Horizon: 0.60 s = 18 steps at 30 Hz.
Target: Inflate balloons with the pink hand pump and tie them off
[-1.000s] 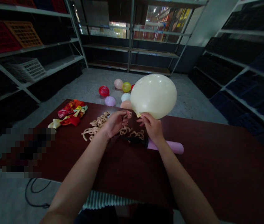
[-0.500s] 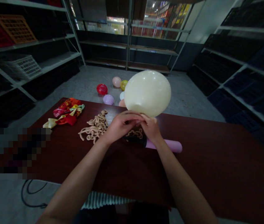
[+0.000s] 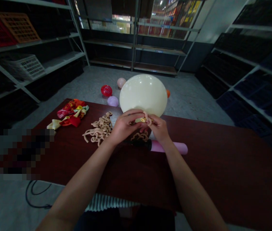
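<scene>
A large inflated cream balloon (image 3: 143, 93) stands above the table's far edge, its neck pointing back towards me. My left hand (image 3: 126, 126) is closed, fingers curled at the left of the neck. From the right, my right hand (image 3: 159, 128) pinches at the neck, where the yellowish open mouth shows. A pinkish loop lies by the mouth; whether it is a finger or a cord I cannot tell. Below the hands lies a pink hand pump (image 3: 169, 147) with a black end. Tan twisted cords (image 3: 99, 130) are heaped left of my left hand, and a few more lie beneath the hands.
Uninflated balloons (image 3: 72, 114) in red, yellow and cream lie at the table's far left. Beyond the dark red table (image 3: 210, 160), a red balloon (image 3: 106, 90), a purple balloon (image 3: 113, 101) and others rest on the floor. Shelves with crates (image 3: 20, 27) stand around.
The cream balloon has shifted left and slightly down. My hands have come a little apart at its neck, so the balloon's mouth now shows between the fingers.
</scene>
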### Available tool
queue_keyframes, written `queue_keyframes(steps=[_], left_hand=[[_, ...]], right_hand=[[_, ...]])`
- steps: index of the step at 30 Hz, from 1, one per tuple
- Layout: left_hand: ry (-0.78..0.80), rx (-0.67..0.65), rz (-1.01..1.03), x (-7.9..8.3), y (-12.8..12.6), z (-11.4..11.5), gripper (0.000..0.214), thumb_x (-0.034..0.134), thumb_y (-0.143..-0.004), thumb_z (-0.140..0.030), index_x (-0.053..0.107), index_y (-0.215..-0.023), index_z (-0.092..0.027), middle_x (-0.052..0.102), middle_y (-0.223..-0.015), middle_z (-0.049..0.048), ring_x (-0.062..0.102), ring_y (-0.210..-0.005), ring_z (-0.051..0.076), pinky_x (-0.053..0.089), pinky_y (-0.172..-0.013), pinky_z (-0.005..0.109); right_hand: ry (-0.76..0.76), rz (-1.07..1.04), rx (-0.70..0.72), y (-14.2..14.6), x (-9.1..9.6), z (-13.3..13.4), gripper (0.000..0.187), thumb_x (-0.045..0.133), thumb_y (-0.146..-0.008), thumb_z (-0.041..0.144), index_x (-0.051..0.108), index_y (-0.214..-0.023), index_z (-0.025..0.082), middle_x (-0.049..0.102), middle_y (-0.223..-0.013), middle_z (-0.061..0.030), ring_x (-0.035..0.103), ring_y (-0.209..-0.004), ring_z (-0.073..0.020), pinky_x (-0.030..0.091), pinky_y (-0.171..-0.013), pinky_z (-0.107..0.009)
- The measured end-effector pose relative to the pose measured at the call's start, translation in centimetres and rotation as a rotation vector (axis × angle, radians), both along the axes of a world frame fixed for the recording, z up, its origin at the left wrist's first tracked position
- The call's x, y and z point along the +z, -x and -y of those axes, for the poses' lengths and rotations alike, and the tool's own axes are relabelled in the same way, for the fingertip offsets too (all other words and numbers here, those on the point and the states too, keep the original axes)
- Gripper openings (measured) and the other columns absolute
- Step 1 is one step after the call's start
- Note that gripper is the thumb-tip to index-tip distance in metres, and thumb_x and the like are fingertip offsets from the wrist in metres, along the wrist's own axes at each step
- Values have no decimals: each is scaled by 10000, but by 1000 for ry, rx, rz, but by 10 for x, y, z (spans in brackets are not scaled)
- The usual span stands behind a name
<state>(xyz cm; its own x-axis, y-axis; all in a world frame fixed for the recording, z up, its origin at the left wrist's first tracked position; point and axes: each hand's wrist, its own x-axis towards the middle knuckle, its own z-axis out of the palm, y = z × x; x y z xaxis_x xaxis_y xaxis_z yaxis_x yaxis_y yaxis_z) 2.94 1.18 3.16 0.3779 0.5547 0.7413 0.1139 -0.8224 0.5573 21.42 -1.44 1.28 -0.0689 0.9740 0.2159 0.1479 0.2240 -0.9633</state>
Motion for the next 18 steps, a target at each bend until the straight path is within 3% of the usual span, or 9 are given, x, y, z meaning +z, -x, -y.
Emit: queue_keyframes(steps=[5, 9, 15, 18], left_hand=[[-101, 53, 53, -7, -5, 3, 144, 684, -927, -140, 764, -1042, -173, 750, -1092, 93, 709, -1019, 175, 582, -892, 317], [-141, 145, 99, -9, -9, 9, 149, 644, -946, -98, 758, -1004, -176, 765, -1000, 62, 713, -929, 148, 582, -823, 282], [-230, 228, 96, -8, -11, 15, 170, 624, -963, -106, 741, -1061, -181, 760, -1034, 60, 709, -957, 147, 583, -838, 283], [-336, 301, 62, -9, -9, 16, 175, 629, -963, -115, 724, -1097, -176, 752, -1061, 68, 704, -978, 158, 580, -849, 291]], right_hand=[[11, -69, 101, 1, -1, 1, 340, 671, -827, 586, 674, -918, 258, 745, -680, -8, 689, -536, -202, 546, -513, -318], [-4, -95, 82, 1, -3, -1, 299, 674, -849, 546, 694, -932, 260, 720, -613, 5, 689, -525, -207, 529, -491, -307], [8, -170, 71, 4, -1, -4, 330, 728, -809, 475, 731, -1076, 281, 748, -731, 12, 680, -544, -175, 521, -459, -282], [17, -208, 104, 6, 2, -1, 493, 744, -810, 427, 674, -1283, 310, 747, -766, 22, 653, -528, -148, 502, -416, -259]])
